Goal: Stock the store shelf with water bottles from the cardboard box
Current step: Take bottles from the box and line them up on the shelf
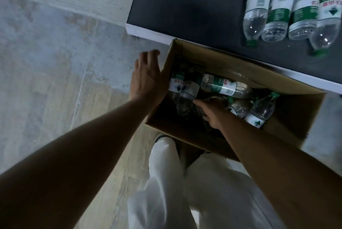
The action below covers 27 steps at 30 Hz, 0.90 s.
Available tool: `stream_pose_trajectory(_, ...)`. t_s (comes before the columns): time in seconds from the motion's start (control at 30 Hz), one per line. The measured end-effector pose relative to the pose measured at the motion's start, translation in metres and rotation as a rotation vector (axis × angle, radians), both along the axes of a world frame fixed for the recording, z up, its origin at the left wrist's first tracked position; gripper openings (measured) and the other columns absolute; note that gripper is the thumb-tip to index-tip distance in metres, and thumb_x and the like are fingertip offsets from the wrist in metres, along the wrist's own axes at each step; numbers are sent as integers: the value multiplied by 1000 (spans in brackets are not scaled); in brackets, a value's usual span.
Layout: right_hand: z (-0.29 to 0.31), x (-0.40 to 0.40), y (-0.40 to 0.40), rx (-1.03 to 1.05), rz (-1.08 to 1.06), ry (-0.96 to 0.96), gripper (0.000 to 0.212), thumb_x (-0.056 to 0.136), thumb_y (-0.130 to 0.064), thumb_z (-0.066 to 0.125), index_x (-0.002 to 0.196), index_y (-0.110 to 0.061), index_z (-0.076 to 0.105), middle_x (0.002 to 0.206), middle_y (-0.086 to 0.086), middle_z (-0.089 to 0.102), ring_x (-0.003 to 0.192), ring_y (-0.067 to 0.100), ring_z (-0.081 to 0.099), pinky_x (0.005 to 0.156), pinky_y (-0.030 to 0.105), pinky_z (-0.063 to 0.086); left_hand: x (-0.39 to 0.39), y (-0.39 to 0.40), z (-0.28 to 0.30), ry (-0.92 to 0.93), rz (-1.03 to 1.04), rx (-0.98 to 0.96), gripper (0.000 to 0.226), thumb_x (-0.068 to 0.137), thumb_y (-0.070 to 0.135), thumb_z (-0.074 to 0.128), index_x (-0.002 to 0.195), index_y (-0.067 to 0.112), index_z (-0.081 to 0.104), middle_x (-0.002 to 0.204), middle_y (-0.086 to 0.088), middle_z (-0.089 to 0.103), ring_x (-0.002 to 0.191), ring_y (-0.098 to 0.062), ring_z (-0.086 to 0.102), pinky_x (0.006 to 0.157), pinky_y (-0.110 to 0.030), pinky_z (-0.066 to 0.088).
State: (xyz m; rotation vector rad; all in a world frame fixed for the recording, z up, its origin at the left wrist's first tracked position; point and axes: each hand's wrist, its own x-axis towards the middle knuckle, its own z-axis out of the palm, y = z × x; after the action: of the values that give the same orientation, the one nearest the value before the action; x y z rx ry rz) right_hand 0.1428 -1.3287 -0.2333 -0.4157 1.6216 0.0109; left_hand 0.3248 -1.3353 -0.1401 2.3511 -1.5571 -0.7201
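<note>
reaching into the box for the next bottle

white trousers (177,191) stood nearest, both bare arms stretched past them. left hand (148,78) rested fingers spread on the left wall of the cardboard box (288,117), gripping nothing. right hand (212,112) reached deep among the bottles in the box (220,85); whether it had closed on one i cannot tell. best to take one by the body and lift clear. about five remained inside; four bottles on the shelf (281,6) lay at the shelf (185,6)'s right end.

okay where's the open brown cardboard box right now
In the head view, the open brown cardboard box sits on the floor at centre right, against the dark shelf's white front edge, with the right hand inside it.
</note>
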Motion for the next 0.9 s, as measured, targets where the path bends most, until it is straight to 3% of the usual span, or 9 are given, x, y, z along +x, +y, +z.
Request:
stream_pose_trajectory(0.07, -14, 13, -3, -9, -15, -13, 53, 85, -31, 67, 132, -18, 46, 135, 6, 50, 117, 23, 49, 86, 31, 38, 2, -5, -13, 29, 22, -8, 53, 94, 42, 48, 139, 17, 36, 138, -8, 42, 119, -21, 44, 87, -28, 40)
stream_pose_trajectory(0.2, -41, 35, -12, -55, -82, -49, 55, 85, -29, 69, 135, -22, 47, 126, 8, 60, 104, 25, 60, 74, 32, 51, 3, -17, -29, 48, 7, -50, 49, 96, 43, 44, 137, 16, 38, 134, -7, 47, 117, -20, 48, 88, -31, 45)
stream_pose_trajectory(0.33, -57, 46, -17, -84, -106, -22, 63, 82, -26, 72, 138, -18, 44, 126, 12, 59, 101, 29, 61, 82, 42, 54, 0, -36, -37, 68, -37, -84, 40, 98, 40, 41, 130, 17, 44, 127, -6, 51, 110, -20, 52, 83, -33, 47)
stream_pose_trajectory(0.43, -63, 51, -21, -79, -197, -43, 40, 95, -25, 54, 134, -16, 49, 123, 7, 59, 77, 22, 58, 57, 30, 49, -3, -47, -42, 73, -56, -128, 34, 98, 37, 40, 122, 14, 46, 116, -8, 56, 99, -23, 54, 71, -31, 40)
stream_pose_trajectory(0.5, -68, 51, -24, -82, -239, -57, 37, 99, -22, 47, 135, -14, 48, 119, 7, 58, 71, 18, 54, 49, 26, 43, -4, -51, -44, 68, -58, -132, 32, 98, 36, 40, 121, 14, 46, 113, -9, 56, 97, -24, 54, 68, -31, 37)
stream_pose_trajectory(0.6, -69, 47, -27, -90, -122, -37, 42, 91, -12, 60, 132, -12, 51, 128, 16, 57, 95, 27, 59, 53, 25, 46, -4, -53, -44, 70, -69, -120, 34, 98, 36, 41, 124, 14, 44, 117, -10, 54, 100, -25, 54, 73, -36, 46)
stream_pose_trajectory(0.7, -63, 38, -28, -105, -28, 14, 42, 90, -13, 63, 131, -9, 52, 128, 16, 57, 103, 30, 58, 42, 23, 40, -3, -52, -39, 78, -73, -128, 39, 99, 36, 40, 130, 14, 41, 125, -10, 51, 109, -25, 53, 82, -39, 49)
stream_pose_trajectory(0.83, -47, 24, -31, -57, 37, -6, 32, 90, -14, 62, 122, -7, 58, 95, 12, 67, 64, 21, 65, 44, 21, 47, 0, -49, -29, 34, -90, -139, 42, 98, 38, 41, 133, 15, 40, 130, -9, 47, 116, -24, 48, 86, -36, 46)
stream_pose_trajectory(0.9, -38, 18, -31, -1, 105, -5, 33, 89, -13, 61, 120, -2, 59, 90, 12, 65, 74, 28, 65, 58, 26, 49, 2, -46, -21, 5, -100, -139, 45, 97, 38, 44, 135, 15, 38, 132, -9, 45, 118, -24, 46, 90, -35, 45)
